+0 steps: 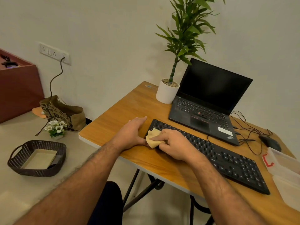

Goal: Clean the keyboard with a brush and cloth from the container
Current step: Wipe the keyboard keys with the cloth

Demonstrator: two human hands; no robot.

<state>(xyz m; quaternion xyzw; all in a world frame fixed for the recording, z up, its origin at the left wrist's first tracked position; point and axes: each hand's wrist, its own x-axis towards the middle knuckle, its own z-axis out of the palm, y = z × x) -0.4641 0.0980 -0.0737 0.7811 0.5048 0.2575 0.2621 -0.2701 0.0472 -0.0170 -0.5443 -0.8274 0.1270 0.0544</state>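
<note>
A black keyboard (227, 159) lies at an angle on the wooden table (126, 108). My right hand (177, 145) holds a crumpled yellow cloth (152, 138) against the keyboard's left end. My left hand (133, 132) lies flat on the table beside that end, fingers straight, its thumb next to the cloth. A clear plastic container (285, 172) with a red clip stands at the table's right edge. No brush is in view.
An open black laptop (211, 101) and a potted plant (167, 93) stand behind the keyboard. A mouse (271, 142) with tangled cables lies at the right. Left of the table are a dark woven basket (37, 158), small white flowers (56, 127) and a paper bag (65, 112).
</note>
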